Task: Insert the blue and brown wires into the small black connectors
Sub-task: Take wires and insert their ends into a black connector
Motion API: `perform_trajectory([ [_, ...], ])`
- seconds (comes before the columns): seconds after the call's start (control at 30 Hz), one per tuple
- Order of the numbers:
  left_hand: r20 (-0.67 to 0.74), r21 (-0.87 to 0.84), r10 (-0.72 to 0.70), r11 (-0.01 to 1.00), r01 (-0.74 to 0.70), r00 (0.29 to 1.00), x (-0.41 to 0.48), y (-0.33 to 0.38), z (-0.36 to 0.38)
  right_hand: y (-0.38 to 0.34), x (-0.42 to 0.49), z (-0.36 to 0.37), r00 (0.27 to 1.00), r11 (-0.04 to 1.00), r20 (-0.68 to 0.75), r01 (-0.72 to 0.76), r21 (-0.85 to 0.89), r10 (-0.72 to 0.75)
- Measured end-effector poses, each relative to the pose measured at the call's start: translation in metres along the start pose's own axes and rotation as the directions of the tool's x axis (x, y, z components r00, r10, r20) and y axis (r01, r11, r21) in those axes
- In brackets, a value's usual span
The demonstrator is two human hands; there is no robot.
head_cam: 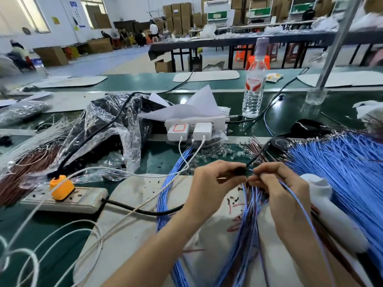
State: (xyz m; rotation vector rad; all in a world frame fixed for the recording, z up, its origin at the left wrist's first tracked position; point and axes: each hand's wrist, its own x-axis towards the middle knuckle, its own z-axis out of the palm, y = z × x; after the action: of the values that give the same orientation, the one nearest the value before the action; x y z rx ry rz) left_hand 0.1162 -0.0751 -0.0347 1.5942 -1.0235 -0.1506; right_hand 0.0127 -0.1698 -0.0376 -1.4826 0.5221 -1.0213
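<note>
My left hand (213,183) pinches a small black connector (240,171) above the pale work mat (132,204); a dark lead runs from the connector up and to the right. My right hand (277,185) pinches the tip of a single blue wire (306,216) right beside the connector, fingertips of both hands nearly touching. A bundle of blue and brown wires (248,220) hangs below the hands. A large fan of loose blue wires (339,162) lies to the right, and brown wires (257,148) lie behind the hands.
A power strip (83,200) with an orange plug (61,188) lies at the left, white cables looping over it. Crumpled plastic bags (116,129), white chargers (192,131), a water bottle (254,88) and a white cylinder (331,212) surround the work mat.
</note>
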Motion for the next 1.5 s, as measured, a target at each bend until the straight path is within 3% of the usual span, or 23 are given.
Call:
perform_trajectory([
  [0.07,-0.038,0.026,0.103,0.994,-0.102,0.994,-0.005,-0.013,0.003,0.002,0.0,0.0,0.997,0.986,0.041,0.065,-0.153,-0.059],
  [0.2,-0.074,0.075,0.237,0.97,-0.232,0.969,-0.009,-0.018,0.008,0.0,-0.005,0.002,0.995,0.983,0.074,0.072,-0.171,-0.06],
  [0.5,-0.098,0.244,0.323,0.925,-0.292,0.941,-0.01,-0.019,0.005,0.005,-0.005,0.002,0.99,0.963,0.13,0.085,-0.256,-0.053],
  [0.73,-0.084,0.281,0.304,0.921,-0.27,0.949,-0.012,-0.017,0.005,0.004,-0.004,-0.003,0.957,0.835,0.128,0.288,-0.469,-0.258],
  [0.93,-0.192,0.156,0.203,0.972,-0.174,0.96,-0.013,-0.016,0.007,0.0,-0.009,0.003,0.954,0.875,0.146,0.298,-0.381,-0.261],
  [1.03,-0.215,0.112,0.183,0.98,-0.162,0.959,-0.012,-0.016,0.003,-0.004,-0.011,0.005,0.939,0.847,0.169,0.343,-0.406,-0.299],
  [1.3,-0.15,0.182,0.274,0.952,-0.246,0.95,-0.013,-0.018,0.005,-0.004,-0.008,0.002,0.876,0.748,0.234,0.482,-0.456,-0.422],
  [1.43,-0.095,0.122,0.252,0.963,-0.24,0.963,-0.013,-0.019,0.006,-0.002,-0.005,0.0,0.891,0.79,0.256,0.453,-0.414,-0.376],
  [1.5,-0.075,0.076,0.24,0.969,-0.235,0.968,-0.012,-0.019,0.005,-0.002,-0.004,0.0,0.913,0.86,0.281,0.382,-0.339,-0.295],
])
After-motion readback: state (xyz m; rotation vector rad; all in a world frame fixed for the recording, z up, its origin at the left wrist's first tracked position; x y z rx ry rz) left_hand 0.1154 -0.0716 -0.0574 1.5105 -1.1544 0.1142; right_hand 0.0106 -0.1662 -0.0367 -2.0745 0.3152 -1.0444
